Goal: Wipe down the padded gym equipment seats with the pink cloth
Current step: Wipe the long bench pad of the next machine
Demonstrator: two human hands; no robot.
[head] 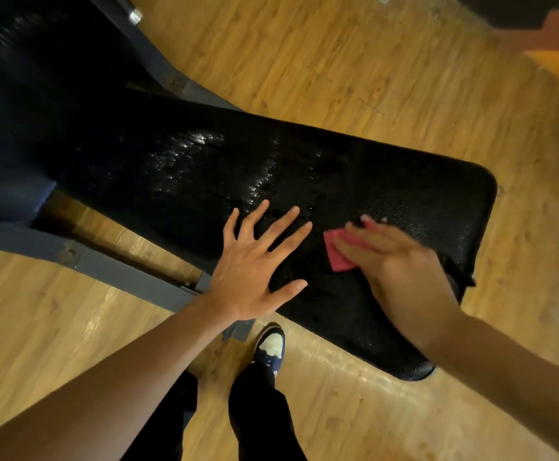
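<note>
A black padded bench seat [387,181] stretches across the middle of the view, with wet shiny streaks on its left half. My left hand [254,261] lies flat on the pad near its front edge, fingers spread and straight. Just to its right, my right hand [394,257] presses a small folded pink cloth [336,252] onto the pad; the hand is motion-blurred and covers most of the cloth. Only the cloth's left corner shows.
A second black pad [22,111] rises at the upper left. Dark blue metal frame bars [111,264] run under the bench at left. Wooden floor [338,54] surrounds it. My shoe [269,347] stands by the bench's front edge.
</note>
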